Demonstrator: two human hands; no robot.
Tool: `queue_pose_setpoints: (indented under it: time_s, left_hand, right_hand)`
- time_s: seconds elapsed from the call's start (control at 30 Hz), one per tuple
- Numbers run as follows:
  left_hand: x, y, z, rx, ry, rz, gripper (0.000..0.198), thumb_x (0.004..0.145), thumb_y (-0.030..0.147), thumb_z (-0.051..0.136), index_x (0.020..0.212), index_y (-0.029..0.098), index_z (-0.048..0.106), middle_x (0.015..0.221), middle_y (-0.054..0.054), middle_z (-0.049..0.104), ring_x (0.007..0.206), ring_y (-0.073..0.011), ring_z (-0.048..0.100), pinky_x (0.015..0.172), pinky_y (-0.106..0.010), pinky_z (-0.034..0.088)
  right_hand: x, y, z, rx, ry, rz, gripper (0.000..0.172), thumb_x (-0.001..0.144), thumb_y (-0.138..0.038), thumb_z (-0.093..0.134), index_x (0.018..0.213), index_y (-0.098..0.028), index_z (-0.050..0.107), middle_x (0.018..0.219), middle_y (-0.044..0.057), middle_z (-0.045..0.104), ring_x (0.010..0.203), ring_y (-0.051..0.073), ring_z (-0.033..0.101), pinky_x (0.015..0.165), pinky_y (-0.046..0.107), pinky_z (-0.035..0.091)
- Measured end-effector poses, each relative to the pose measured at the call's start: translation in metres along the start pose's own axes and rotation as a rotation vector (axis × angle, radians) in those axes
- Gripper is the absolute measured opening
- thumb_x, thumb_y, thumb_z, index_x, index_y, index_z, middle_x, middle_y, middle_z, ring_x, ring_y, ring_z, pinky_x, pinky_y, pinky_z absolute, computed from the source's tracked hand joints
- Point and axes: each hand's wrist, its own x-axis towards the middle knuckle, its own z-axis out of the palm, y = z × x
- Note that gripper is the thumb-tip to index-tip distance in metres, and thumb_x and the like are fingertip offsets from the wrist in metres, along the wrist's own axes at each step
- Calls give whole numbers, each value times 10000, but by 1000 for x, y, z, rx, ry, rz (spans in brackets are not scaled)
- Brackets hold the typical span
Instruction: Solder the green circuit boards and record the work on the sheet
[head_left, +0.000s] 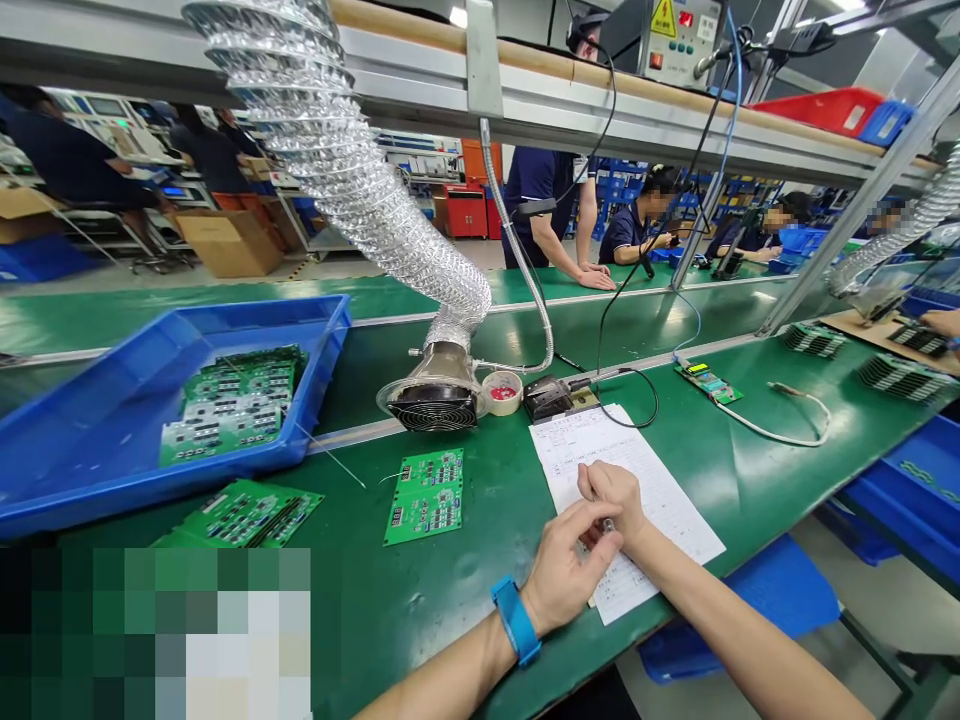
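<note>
My left hand (pixel 566 565), with a blue band (pixel 516 620) at the wrist, is curled over the lower part of a written sheet of paper (pixel 652 480). Its thumb and index finger close around a small shiny end (pixel 608 525) of something mostly hidden. Right against it, my right hand (pixel 616 497) is closed above the same sheet, and what its fingers hold is hidden. Left of the paper, a green circuit board (pixel 426 495) with small displays lies flat on the green bench. More circuit boards (pixel 244 512) lie piled at the left.
A blue tray (pixel 330 345) holds several boards. A fan with a silver duct (pixel 360 200) stands behind the single board, beside a tape roll (pixel 502 393) and a black device (pixel 547 398). A small wired board (pixel 709 380) lies right. Co-workers (pixel 551 210) are across the bench.
</note>
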Motion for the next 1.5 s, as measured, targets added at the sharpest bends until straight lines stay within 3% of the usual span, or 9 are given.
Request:
queue_pose_setpoints:
  time_s: [0.07,0.13,0.23,0.33,1.1,1.27,1.5]
  left_hand:
    - [-1,-3,-1,117,-89,56,453,984,436,498,1376,213,470,1125,-87,660,952,-203,626,854,-352,531]
    - [-3,-8,0,320,-184,134,549,970,459,512,1428,181,392,1247,-132,614,1094,-261,602,954,-434,510]
    - [-7,-16,5,633,-266,186,458,953,434,540,1292,130,504,1297,-172,585,1226,-328,547,1056,-512,448]
    - [-9,-22,10,773,-309,183,363,948,426,548,1146,123,577,1290,-174,594,1265,-341,528,1090,-509,426]
    - [-8,-19,10,784,-308,159,349,944,381,554,1183,129,576,1274,-152,602,1257,-320,530,1106,-479,414]
    - [-9,-22,10,773,-301,170,370,941,373,555,1222,131,563,1315,-156,585,1275,-332,523,1100,-493,420]
    - [-10,-22,11,775,-310,152,387,945,364,553,1243,117,557,1333,-164,579,1305,-329,499,1128,-489,395]
  right_hand:
    - [4,2,0,54,26,79,542,983,-577,412,558,-241,429,523,2,446,507,154,431,551,312,365]
    - [8,3,-1,115,46,166,515,998,-576,381,650,-225,527,555,0,504,514,156,482,540,296,389]
    - [14,6,-2,209,1,262,494,962,-616,443,750,-203,613,569,-5,568,474,151,522,483,274,407]
    - [14,6,-1,267,-57,309,506,924,-624,511,650,-203,575,520,-14,555,428,141,516,454,266,411]
    - [12,6,7,117,-55,233,462,945,-452,465,545,-223,432,503,-12,488,535,161,495,554,284,348]
    - [11,8,5,114,14,261,475,965,-475,433,562,-222,428,500,-15,487,498,151,477,547,285,363]
    - [10,7,3,139,1,262,483,964,-500,447,570,-220,440,509,-16,486,502,149,476,547,282,359]
